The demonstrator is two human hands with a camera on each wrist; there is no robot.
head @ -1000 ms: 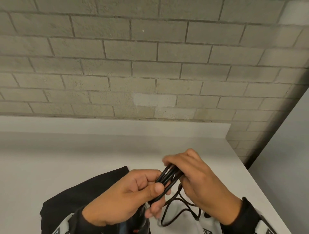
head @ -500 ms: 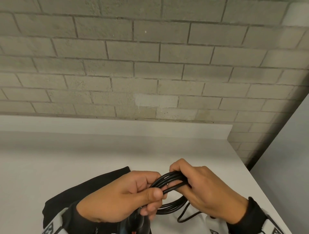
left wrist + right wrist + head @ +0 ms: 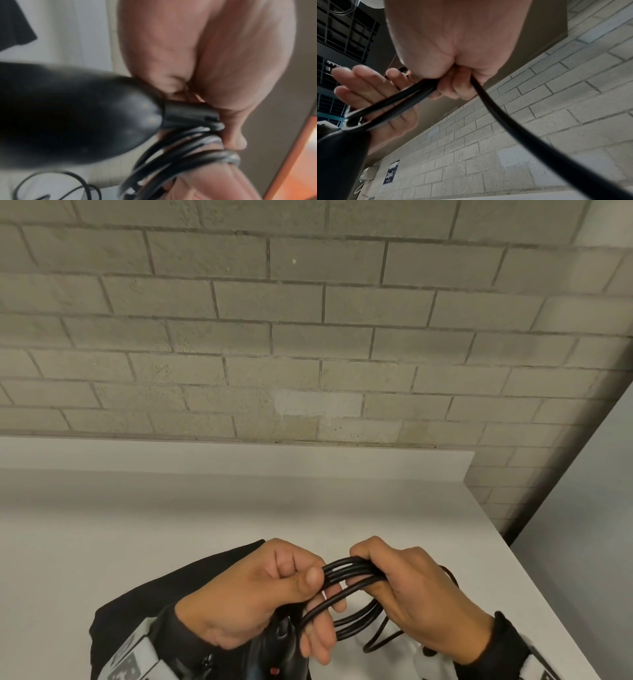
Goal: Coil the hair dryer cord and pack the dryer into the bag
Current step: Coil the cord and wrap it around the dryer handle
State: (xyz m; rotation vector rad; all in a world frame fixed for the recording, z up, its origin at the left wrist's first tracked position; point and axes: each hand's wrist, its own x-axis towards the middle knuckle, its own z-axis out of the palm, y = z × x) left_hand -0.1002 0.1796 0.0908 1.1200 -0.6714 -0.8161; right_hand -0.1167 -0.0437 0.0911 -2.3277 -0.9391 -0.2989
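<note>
Both hands hold a bundle of black cord loops (image 3: pixel 346 571) above the white table. My left hand (image 3: pixel 274 587) pinches the loops between thumb and fingers, and the black hair dryer (image 3: pixel 279 655) hangs under that hand at the bottom edge. In the left wrist view the dryer handle (image 3: pixel 77 115) and the cord loops (image 3: pixel 180 155) fill the frame. My right hand (image 3: pixel 414 587) is curled round the other end of the loops. In the right wrist view the cord (image 3: pixel 496 108) trails out of that fist. A black bag (image 3: pixel 161 587) lies flat on the table under my left forearm.
The white table (image 3: pixel 137 525) runs to a low back ledge and a grey brick wall (image 3: pixel 308 337). Its right edge (image 3: pixel 548 577) drops off close to my right hand. A loose loop of cord (image 3: pixel 380 645) lies on the table below the hands.
The cord bundle has turned from upright to lying level between the hands. Another loop has been gathered in, and less loose cord lies on the table.
</note>
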